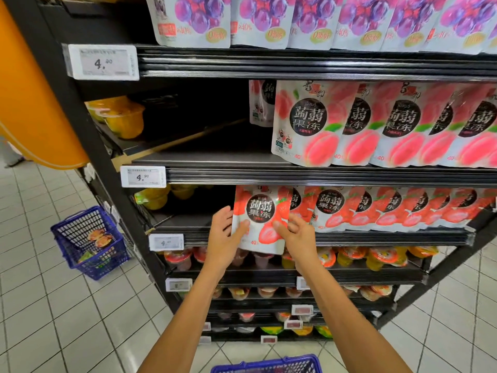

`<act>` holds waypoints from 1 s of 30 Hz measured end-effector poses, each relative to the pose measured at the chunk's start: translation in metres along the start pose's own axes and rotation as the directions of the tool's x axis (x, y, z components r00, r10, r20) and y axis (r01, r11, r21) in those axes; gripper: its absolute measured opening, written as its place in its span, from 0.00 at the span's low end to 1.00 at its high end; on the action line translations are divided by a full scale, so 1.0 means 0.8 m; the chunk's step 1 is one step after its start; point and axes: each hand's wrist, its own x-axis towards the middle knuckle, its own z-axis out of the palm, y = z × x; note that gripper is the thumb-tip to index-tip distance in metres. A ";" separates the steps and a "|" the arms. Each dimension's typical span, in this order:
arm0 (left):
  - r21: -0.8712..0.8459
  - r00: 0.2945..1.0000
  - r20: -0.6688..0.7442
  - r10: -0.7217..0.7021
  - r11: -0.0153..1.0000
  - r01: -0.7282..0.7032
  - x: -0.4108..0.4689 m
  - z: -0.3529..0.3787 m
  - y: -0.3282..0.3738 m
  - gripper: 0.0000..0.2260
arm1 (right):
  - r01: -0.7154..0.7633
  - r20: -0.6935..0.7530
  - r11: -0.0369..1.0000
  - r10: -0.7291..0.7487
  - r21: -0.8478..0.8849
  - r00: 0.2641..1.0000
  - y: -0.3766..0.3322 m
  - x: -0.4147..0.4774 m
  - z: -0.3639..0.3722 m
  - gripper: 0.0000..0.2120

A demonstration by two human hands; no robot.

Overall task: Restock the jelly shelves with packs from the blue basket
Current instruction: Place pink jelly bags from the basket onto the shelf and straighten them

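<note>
Plainly, both hands were clamped on one strawberry jelly pack [262, 222], holding it upright at the left end of the strawberry row [390, 211]. The left hand [223, 235] gripped the pack's left edge, thumb lying across the front. The right hand [295, 235] pinched the right edge, thumb on the printed strawberry and fingers curled. The pack's lower part hung in front of the shelf rail [376, 239], and its right side overlapped the next pack in the row. A price tag [166, 242] sat on the rail just left of the left hand.

Peach packs [376, 125] stood on the shelf above, grape packs [322, 20] on the top one, and jelly cups [376, 258] lined the shelf below. A blue basket [113, 261] stood on the tiled floor [40, 305] left of the rack, well apart from the hands. It seemed to hold a few packs, though they were too blurred to name. The rim of a second blue basket [269, 363] showed at the bottom edge, between the forearms.
</note>
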 end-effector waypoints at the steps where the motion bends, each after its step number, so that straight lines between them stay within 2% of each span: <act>1: 0.043 1.000 -0.024 0.018 0.999 -0.017 -0.001 0.001 -0.001 0.25 | -0.011 -0.029 1.000 0.011 -0.011 1.000 -0.002 0.008 0.005 0.15; 3: 0.135 0.998 -0.012 0.069 0.989 -0.066 -0.002 0.004 -0.003 0.26 | -0.014 -0.072 0.999 0.011 -0.035 0.997 -0.007 0.022 0.015 0.22; 5: 0.192 0.995 0.061 0.078 0.977 -0.088 0.001 0.009 -0.003 0.25 | 0.021 -0.078 0.999 -0.025 -0.047 0.997 -0.009 0.033 0.025 0.20; 7: 0.201 0.994 0.110 0.027 0.978 -0.049 0.005 0.015 -0.002 0.26 | 0.045 -0.058 0.992 -0.053 -0.121 0.997 -0.008 0.039 0.032 0.17; 9: 0.184 0.993 0.116 -0.026 0.983 0.004 0.008 0.018 -0.004 0.27 | 0.058 -0.051 0.979 -0.070 -0.195 0.996 -0.003 0.040 0.036 0.17; 12: 0.185 0.992 0.123 -0.017 0.983 -0.007 0.009 0.019 -0.010 0.26 | 0.096 -0.062 0.956 -0.118 -0.278 0.991 0.004 0.037 0.032 0.20; 16: 0.191 0.992 0.127 -0.025 0.982 0.000 0.010 0.016 -0.020 0.26 | 0.181 -0.076 0.869 -0.242 -0.461 0.967 0.011 0.030 0.019 0.15; 19: 0.194 0.990 0.129 -0.051 0.981 0.025 0.014 0.016 -0.026 0.27 | 0.189 -0.082 0.827 -0.272 -0.529 0.959 0.020 0.023 0.010 0.12; 30: 0.175 0.986 0.154 -0.058 0.984 0.030 0.009 0.032 -0.029 0.28 | 0.082 -0.249 0.879 -0.221 -0.469 0.943 0.033 0.019 -0.009 0.06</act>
